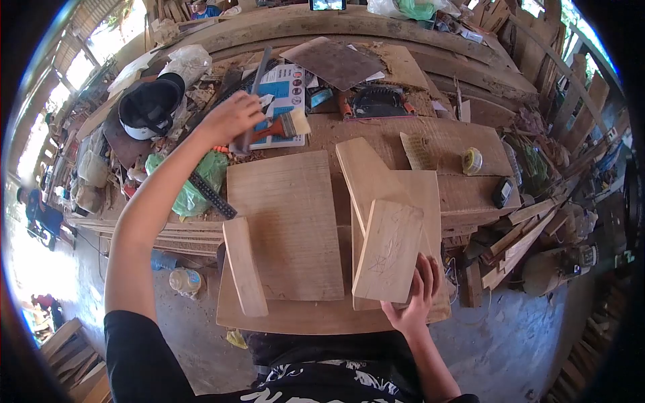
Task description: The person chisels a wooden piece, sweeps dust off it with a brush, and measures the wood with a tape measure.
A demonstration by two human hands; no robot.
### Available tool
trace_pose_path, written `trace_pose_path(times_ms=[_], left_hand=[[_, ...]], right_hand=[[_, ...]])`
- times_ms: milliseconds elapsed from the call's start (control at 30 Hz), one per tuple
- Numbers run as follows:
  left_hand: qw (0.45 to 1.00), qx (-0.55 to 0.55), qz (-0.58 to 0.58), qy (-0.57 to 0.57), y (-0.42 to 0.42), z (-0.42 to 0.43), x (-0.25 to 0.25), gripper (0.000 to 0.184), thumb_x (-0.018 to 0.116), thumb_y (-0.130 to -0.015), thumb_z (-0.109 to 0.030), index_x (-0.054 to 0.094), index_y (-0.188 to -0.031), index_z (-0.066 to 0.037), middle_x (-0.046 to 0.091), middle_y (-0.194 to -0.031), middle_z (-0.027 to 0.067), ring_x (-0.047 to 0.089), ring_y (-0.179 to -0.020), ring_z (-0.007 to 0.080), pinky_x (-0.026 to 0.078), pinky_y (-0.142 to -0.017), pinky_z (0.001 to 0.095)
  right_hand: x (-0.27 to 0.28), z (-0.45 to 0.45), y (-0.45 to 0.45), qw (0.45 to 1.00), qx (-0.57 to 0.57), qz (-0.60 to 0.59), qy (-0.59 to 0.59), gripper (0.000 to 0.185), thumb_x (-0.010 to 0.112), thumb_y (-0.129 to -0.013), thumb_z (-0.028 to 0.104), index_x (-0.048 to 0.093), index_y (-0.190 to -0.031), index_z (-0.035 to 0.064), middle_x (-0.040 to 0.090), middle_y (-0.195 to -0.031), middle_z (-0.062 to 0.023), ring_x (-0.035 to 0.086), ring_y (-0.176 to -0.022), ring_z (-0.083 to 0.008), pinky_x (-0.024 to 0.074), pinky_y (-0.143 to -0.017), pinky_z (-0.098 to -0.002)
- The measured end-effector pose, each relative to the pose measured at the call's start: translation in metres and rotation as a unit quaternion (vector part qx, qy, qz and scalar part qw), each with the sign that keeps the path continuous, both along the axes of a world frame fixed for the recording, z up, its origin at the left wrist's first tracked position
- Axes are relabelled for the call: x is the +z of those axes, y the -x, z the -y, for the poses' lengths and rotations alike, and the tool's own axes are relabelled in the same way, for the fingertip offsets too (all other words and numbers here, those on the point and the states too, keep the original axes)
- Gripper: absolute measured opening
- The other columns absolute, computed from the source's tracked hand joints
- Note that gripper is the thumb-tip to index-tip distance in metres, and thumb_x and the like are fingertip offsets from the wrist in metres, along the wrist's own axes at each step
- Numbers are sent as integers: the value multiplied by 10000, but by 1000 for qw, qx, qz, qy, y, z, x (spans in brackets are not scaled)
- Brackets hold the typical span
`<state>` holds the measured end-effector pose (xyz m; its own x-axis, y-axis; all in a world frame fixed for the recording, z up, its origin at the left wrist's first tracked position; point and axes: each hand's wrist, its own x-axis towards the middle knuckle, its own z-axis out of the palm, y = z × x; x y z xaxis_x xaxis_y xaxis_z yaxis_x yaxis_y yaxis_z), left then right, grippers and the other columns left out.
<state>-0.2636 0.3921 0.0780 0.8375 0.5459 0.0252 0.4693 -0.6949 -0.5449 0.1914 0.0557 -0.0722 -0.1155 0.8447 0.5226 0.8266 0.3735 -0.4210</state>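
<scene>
My left hand reaches over the bench with its fingers curled around a long, dark grey flat bar. Just right of these fingers lies a paintbrush on a blue and white printed sheet. My right hand grips the lower right corner of a wooden block with pencil marks on its face. Beneath that block are a longer angled board and a flat panel. On the left, a narrow wooden piece leans against a square wooden panel.
A dark cap and a green plastic bag sit on the left. A tape roll and a small black device lie right. An orange-and-black tool is behind. Wood scraps lie at right. Another person is far left.
</scene>
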Motion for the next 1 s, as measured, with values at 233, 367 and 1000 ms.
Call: trace_pose_path(times_ms=[233,367,1000], left_hand=[[960,277,-26,41,61,-34,-35,456,579,-923,-67,617,-1372,-138,541,-1506,120,425,-1466,329,282,-1245,526],[948,309,71,36,65,-27,-47,446,593,-958,-209,618,-1398,-141,548,-1503,155,434,-1438,368,323,-1214,541],[894,310,307,99,-38,41,-27,282,559,-1075,-301,547,-1212,-55,654,-1170,233,673,-974,428,554,-815,508]], right_hand=[[-4,0,0,1000,-5,1,5,795,719,-868,534,469,-1438,39,410,-1575,-260,311,-1490,-528,272,-1193,-656],[-5,1,-2,1000,-8,13,10,794,713,-867,541,470,-1439,48,401,-1582,-255,306,-1493,-522,274,-1190,-657],[-2,-2,2,1000,-7,15,-24,798,747,-850,454,455,-1474,53,413,-1589,-237,310,-1501,-505,272,-1206,-625]])
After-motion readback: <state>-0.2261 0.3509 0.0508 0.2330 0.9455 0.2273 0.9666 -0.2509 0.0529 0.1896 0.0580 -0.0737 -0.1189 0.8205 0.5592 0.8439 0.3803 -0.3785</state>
